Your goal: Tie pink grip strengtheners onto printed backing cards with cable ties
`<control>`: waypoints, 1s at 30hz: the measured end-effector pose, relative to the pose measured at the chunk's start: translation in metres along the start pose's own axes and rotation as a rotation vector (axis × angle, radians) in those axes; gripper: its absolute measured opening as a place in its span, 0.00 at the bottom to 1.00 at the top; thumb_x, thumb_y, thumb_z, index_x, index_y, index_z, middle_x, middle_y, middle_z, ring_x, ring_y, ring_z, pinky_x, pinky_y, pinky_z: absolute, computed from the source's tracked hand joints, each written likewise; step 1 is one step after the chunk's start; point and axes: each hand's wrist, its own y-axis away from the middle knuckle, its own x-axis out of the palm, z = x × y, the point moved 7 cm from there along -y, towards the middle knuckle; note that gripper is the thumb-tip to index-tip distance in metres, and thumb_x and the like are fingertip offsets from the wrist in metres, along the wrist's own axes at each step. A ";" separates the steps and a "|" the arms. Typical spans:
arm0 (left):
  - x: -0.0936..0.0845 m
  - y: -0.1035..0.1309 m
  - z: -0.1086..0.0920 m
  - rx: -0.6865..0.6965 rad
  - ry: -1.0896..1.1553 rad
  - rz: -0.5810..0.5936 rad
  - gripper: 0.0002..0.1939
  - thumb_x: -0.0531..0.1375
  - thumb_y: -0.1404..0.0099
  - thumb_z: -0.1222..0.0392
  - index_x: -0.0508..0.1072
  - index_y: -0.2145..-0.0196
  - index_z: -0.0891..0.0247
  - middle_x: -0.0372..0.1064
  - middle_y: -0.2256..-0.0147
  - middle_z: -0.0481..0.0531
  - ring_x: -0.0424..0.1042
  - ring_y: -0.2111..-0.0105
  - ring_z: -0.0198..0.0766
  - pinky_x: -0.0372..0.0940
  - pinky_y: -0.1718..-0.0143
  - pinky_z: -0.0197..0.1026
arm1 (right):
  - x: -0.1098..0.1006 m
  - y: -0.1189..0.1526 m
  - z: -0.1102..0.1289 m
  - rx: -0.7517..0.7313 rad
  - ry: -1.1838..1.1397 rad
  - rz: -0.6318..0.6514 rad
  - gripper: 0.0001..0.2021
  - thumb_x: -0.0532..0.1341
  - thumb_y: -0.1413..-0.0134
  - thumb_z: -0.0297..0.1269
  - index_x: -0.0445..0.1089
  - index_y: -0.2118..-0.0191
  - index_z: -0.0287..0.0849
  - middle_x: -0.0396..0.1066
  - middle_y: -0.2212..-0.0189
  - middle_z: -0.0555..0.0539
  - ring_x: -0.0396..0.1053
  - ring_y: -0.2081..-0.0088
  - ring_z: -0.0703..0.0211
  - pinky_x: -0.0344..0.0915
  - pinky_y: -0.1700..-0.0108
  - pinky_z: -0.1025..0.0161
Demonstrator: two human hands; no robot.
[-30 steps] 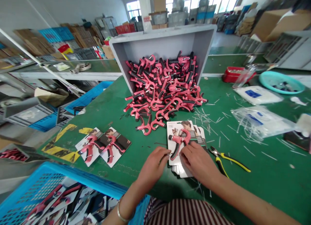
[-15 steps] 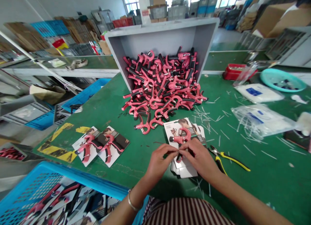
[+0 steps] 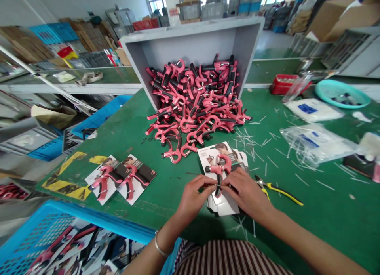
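A pink-and-black hand grip strengthener (image 3: pixel 223 164) lies on a printed backing card (image 3: pixel 204 153), on top of a stack of such cards. My left hand (image 3: pixel 192 195) pinches from the left at the strengthener's lower handle. From the right, my right hand (image 3: pixel 246 191) is closed in a pinch at the same spot, the fingertips of both hands almost meeting. Between them a thin white cable tie (image 3: pixel 218 185) crosses the handle; its ends are mostly hidden by my fingers. Yellow-and-black diagonal cutters (image 3: pixel 279 189) rest just right of my right hand.
A tipped grey bin (image 3: pixel 190 41) spills many strengtheners (image 3: pixel 192 104) onto the green table. Two carded strengtheners (image 3: pixel 130 180) lie left, above a blue basket (image 3: pixel 44 215) of carded ones. Loose cable ties (image 3: pixel 272 161), plastic bags (image 3: pixel 317 142) and a turquoise bowl (image 3: pixel 341 93) are at right.
Both hands stay pinched at the handle, with the cable tie now showing more clearly across it. The whole view has shifted slightly.
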 end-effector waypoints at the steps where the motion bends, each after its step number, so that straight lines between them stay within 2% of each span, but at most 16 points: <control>1: 0.000 0.000 -0.001 0.007 -0.009 0.004 0.05 0.64 0.37 0.64 0.79 0.63 0.61 0.76 0.65 0.50 0.74 0.63 0.37 0.67 0.59 0.36 | 0.000 0.000 0.001 -0.006 0.002 -0.002 0.07 0.58 0.36 0.34 0.71 0.66 0.43 0.72 0.68 0.46 0.63 0.62 0.52 0.60 0.57 0.55; 6: 0.002 0.000 -0.005 0.063 -0.063 0.062 0.05 0.62 0.35 0.63 0.79 0.62 0.60 0.76 0.64 0.50 0.74 0.61 0.37 0.65 0.56 0.37 | 0.003 -0.001 0.003 -0.038 -0.053 -0.020 0.06 0.58 0.35 0.35 0.70 0.64 0.42 0.72 0.67 0.46 0.63 0.61 0.53 0.61 0.55 0.55; 11: -0.004 0.000 -0.001 -0.014 -0.090 0.016 0.02 0.64 0.37 0.62 0.77 0.65 0.62 0.74 0.67 0.49 0.72 0.66 0.36 0.65 0.61 0.36 | 0.005 -0.001 0.000 -0.050 -0.076 -0.034 0.07 0.58 0.35 0.36 0.70 0.64 0.42 0.72 0.66 0.46 0.63 0.60 0.53 0.60 0.54 0.55; 16: -0.001 -0.002 -0.010 -0.011 -0.096 0.160 0.06 0.60 0.34 0.62 0.77 0.67 0.62 0.73 0.68 0.49 0.71 0.64 0.37 0.63 0.60 0.37 | 0.006 -0.002 0.000 -0.013 -0.095 -0.003 0.06 0.60 0.37 0.38 0.70 0.62 0.43 0.72 0.66 0.47 0.63 0.60 0.53 0.60 0.55 0.57; 18: -0.001 -0.002 -0.017 0.013 -0.155 0.183 0.06 0.60 0.34 0.63 0.76 0.69 0.62 0.72 0.69 0.49 0.70 0.65 0.37 0.62 0.61 0.38 | 0.006 -0.004 0.004 -0.019 -0.083 0.007 0.05 0.60 0.37 0.38 0.71 0.61 0.42 0.72 0.66 0.47 0.63 0.59 0.53 0.60 0.54 0.56; 21: -0.005 -0.001 -0.027 0.049 -0.216 0.134 0.07 0.60 0.35 0.65 0.73 0.72 0.63 0.69 0.71 0.48 0.68 0.67 0.37 0.61 0.63 0.38 | 0.005 -0.006 0.008 -0.043 -0.028 0.030 0.05 0.60 0.37 0.35 0.72 0.63 0.42 0.72 0.65 0.46 0.63 0.58 0.52 0.59 0.53 0.55; 24: -0.008 0.000 -0.031 0.043 -0.114 0.062 0.08 0.59 0.35 0.65 0.72 0.72 0.63 0.68 0.72 0.48 0.67 0.68 0.36 0.61 0.64 0.38 | 0.002 -0.004 0.005 -0.026 -0.044 0.025 0.03 0.61 0.39 0.33 0.71 0.64 0.42 0.71 0.65 0.46 0.62 0.59 0.52 0.59 0.53 0.55; 26: -0.004 0.002 -0.028 0.030 -0.052 0.063 0.07 0.59 0.34 0.64 0.71 0.71 0.62 0.69 0.71 0.49 0.69 0.68 0.37 0.63 0.63 0.38 | -0.002 -0.002 0.002 -0.010 -0.111 0.001 0.01 0.61 0.39 0.32 0.70 0.63 0.42 0.71 0.64 0.46 0.62 0.59 0.53 0.59 0.53 0.56; 28: 0.004 0.006 -0.021 0.035 -0.093 0.067 0.02 0.62 0.36 0.63 0.72 0.67 0.62 0.71 0.66 0.50 0.70 0.63 0.39 0.65 0.58 0.42 | -0.003 -0.001 0.001 -0.009 -0.196 -0.012 0.01 0.61 0.38 0.33 0.70 0.63 0.43 0.71 0.63 0.47 0.62 0.58 0.54 0.58 0.51 0.55; 30: 0.009 0.011 -0.013 0.077 -0.216 0.016 0.11 0.66 0.41 0.62 0.70 0.60 0.61 0.70 0.57 0.54 0.69 0.54 0.45 0.64 0.50 0.48 | 0.000 -0.002 0.003 -0.012 -0.288 -0.006 0.03 0.60 0.37 0.33 0.70 0.64 0.43 0.71 0.64 0.48 0.63 0.57 0.55 0.58 0.50 0.55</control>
